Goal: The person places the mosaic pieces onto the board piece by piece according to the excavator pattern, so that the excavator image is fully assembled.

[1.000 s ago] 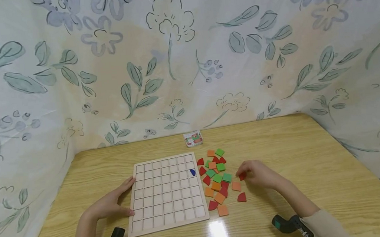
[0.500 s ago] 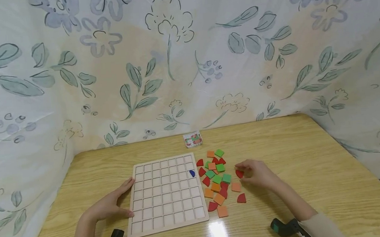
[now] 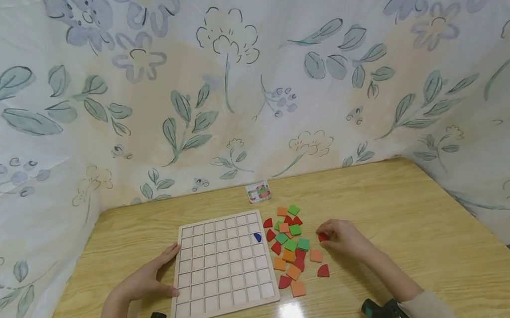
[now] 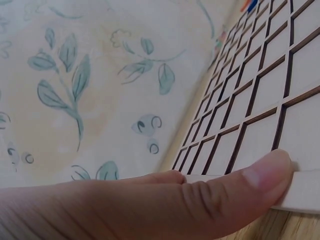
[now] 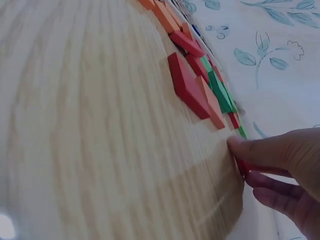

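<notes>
Head view: left hand [image 3: 144,280], thumb and fingers spread, touches the grid board [image 3: 223,271]; right hand [image 3: 343,238] pinches a red piece [image 3: 322,237]; printed card [image 3: 258,192] too small to read.

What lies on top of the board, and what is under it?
On the board lies one blue piece, in the right-hand column, and the left hand touches the left edge. It lies on the table; anything between is covered and cannot be seen.

Left hand [image 4: 150,207] along bottom, thumb tip [image 4: 272,170] on rim of pale gridded board [image 4: 257,142]. Blue bit [image 4: 252,6] at top edge. Flowered cloth [image 4: 100,100] behind, wooden table [image 4: 272,225] below.
</notes>
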Demonstrator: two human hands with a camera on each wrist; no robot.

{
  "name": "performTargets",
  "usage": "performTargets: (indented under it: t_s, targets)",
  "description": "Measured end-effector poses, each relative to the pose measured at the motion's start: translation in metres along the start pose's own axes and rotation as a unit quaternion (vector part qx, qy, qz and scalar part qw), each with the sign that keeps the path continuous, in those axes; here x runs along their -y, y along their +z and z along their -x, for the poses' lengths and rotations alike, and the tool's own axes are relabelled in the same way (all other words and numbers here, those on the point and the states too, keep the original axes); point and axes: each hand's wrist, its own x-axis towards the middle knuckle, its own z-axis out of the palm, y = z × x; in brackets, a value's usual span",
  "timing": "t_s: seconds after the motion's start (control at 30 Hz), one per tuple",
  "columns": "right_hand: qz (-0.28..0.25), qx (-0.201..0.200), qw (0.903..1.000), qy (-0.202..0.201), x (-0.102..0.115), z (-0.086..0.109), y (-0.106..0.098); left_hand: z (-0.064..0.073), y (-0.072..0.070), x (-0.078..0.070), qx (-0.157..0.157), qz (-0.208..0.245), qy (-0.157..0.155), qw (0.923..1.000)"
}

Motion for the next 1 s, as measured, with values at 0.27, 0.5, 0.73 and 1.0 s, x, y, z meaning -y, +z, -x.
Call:
performTargets:
  t_s: [0.27, 0.5, 0.73, 1.0]
  targets:
    - [-0.005, 0.017, 0.9986, -0.050, -0.008, 0.001, -0.007, -0.001, -0.001, -0.001, -0.003, -0.004, 0.000, 1.0000]
    - [-0.020, 0.004, 0.9965, -0.081, -0.013, 0.002, -0.005, 0.001, 0.000, 0.001, -0.002, 0.001, -0.008, 1.0000]
    - [-0.014, -0.014, 0.9947, -0.101, -0.012, -0.002, 0.001, 0.004, 0.000, 0.000, -0.004, 0.001, -0.017, 0.9998]
    - [-0.001, -0.011, 0.9921, -0.125, 0.008, -0.021, 0.004, 0.003, 0.000, -0.001, -0.003, -0.008, 0.004, 1.0000]
